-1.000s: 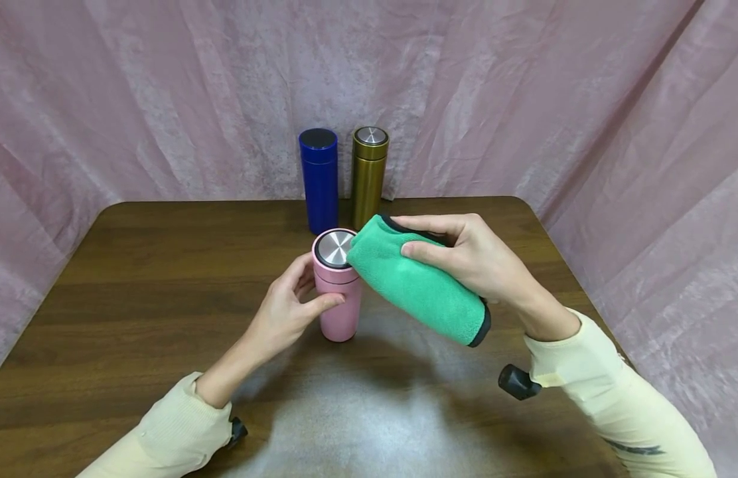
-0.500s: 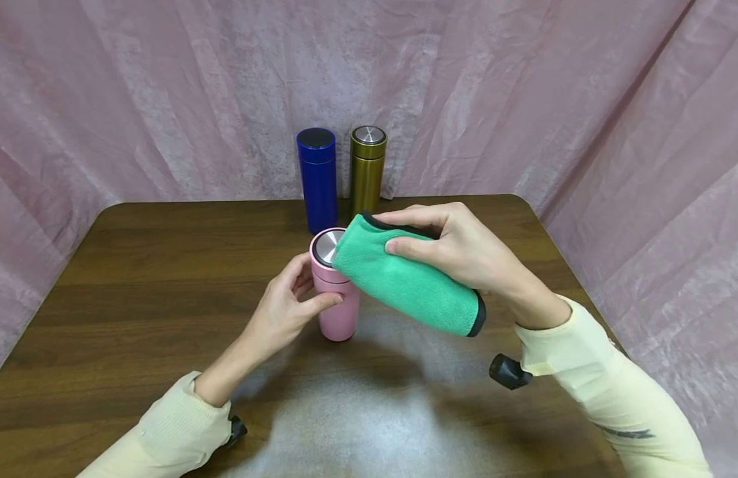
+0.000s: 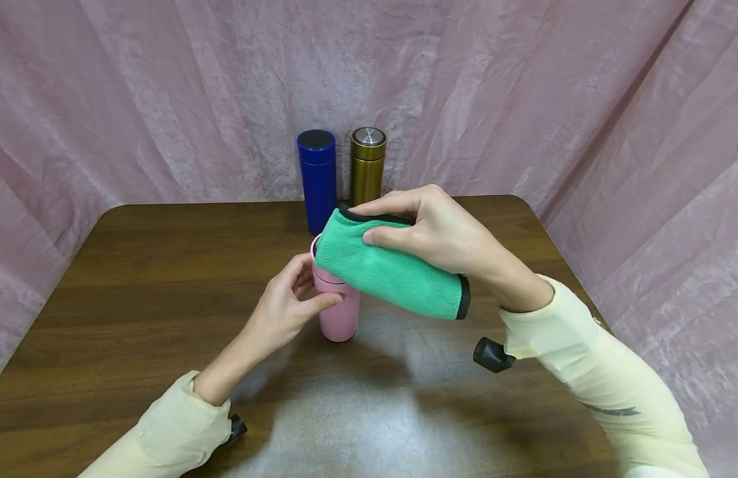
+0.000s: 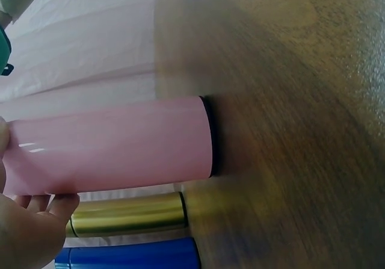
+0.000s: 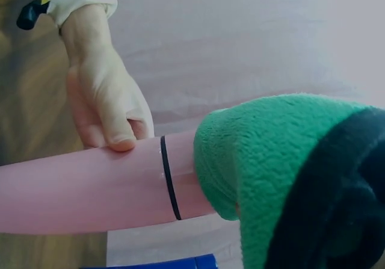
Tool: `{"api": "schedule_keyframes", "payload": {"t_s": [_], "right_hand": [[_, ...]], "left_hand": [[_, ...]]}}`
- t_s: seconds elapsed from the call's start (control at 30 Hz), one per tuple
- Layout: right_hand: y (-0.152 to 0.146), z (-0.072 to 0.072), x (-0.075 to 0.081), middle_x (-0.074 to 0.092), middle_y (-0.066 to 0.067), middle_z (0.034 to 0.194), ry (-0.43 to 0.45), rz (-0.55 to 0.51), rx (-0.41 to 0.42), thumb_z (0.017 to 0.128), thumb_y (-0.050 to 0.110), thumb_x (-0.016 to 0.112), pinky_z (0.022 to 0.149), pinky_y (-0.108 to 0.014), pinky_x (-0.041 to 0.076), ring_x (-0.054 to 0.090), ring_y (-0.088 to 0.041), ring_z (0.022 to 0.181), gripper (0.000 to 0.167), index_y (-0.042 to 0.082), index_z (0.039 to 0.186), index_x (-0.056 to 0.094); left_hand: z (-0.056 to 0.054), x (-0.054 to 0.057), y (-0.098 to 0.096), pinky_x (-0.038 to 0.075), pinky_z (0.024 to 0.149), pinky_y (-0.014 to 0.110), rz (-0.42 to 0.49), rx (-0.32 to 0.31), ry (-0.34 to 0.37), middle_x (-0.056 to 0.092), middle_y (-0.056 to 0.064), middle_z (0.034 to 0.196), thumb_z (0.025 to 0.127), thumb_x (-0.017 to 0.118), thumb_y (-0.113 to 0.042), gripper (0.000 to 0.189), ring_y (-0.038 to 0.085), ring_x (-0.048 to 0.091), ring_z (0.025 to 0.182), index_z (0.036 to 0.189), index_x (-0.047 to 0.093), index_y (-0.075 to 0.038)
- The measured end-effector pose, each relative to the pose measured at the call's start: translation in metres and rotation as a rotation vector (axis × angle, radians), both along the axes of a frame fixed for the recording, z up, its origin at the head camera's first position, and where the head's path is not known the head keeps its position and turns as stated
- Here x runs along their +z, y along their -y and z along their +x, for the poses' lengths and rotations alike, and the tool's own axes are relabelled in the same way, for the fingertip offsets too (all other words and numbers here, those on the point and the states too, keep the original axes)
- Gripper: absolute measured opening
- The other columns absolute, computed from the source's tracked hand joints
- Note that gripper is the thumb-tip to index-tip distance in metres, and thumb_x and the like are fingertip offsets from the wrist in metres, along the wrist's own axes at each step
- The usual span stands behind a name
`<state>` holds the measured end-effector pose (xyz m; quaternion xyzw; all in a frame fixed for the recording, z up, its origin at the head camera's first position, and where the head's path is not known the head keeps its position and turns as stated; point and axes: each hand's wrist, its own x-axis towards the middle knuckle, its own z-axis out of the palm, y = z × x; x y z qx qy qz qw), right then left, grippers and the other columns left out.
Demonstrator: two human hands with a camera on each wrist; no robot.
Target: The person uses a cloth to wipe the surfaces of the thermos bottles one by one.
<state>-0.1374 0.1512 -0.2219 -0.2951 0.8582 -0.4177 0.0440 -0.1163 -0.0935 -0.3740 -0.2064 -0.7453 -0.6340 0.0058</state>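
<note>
The left hand (image 3: pixel 285 307) held the upright pink flask (image 3: pixel 339 320); the right hand (image 3: pixel 443 234) pinched a green, black-edged cloth (image 3: pixel 389 273) over its top.

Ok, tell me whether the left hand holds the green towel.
No, the left hand grips the pink flask, while the right hand holds the green towel.

Our wood-grain table (image 3: pixel 124 299) carries a pink thermos (image 3: pixel 339 322) centrally. A blue thermos (image 3: pixel 319 189) and gold thermos (image 3: pixel 366 179) stand at twelve o'clock.

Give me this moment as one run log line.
left hand: holds pink bottle; right hand: holds green cloth at pink bottle's top; blue bottle, gold bottle: upright behind
</note>
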Motion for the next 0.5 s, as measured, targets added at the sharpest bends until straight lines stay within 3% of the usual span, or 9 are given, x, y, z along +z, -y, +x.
{"api": "schedule_keyframes", "payload": {"t_s": [0.5], "right_hand": [[0.018, -0.014, 0.007, 0.073, 0.002, 0.122, 0.029, 0.057, -0.099, 0.092, 0.02, 0.08, 0.079, -0.029, 0.05, 0.058, -0.012, 0.098, 0.03, 0.018, 0.123, 0.078]], "left_hand": [[-0.001, 0.004, 0.003, 0.051, 0.105, 0.031, -0.059, 0.003, -0.025, 0.067, 0.013, 0.12, 0.083, 0.086, -0.001, 0.057, 0.022, 0.064, 0.115, 0.132, 0.057, 0.001]]}}
